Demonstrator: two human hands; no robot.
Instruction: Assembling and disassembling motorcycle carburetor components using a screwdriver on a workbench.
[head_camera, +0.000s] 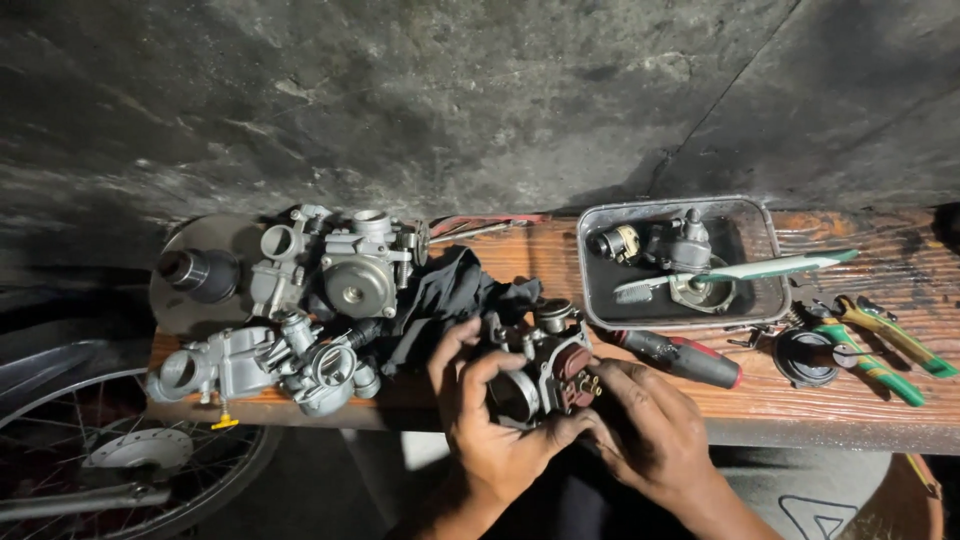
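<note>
A grey metal carburettor (540, 365) with a round bore and a reddish-brown part on its right side sits at the near edge of a wooden bench (780, 395). My left hand (490, 420) wraps around its left side, fingers over the bore. On the other side, my right hand (650, 425) holds it too, fingertips at the reddish-brown part with small brass pieces. Both hands grip it just above the bench edge.
Two more carburettors (345, 265) (270, 365) and a black cloth (450, 290) lie to the left. A metal tray (765, 300) holds small parts and a toothbrush (750, 270). A red-handled screwdriver (685, 358), green-handled pliers (880, 345) and a black cap (805, 357) lie right. A wheel (110, 460) stands below left.
</note>
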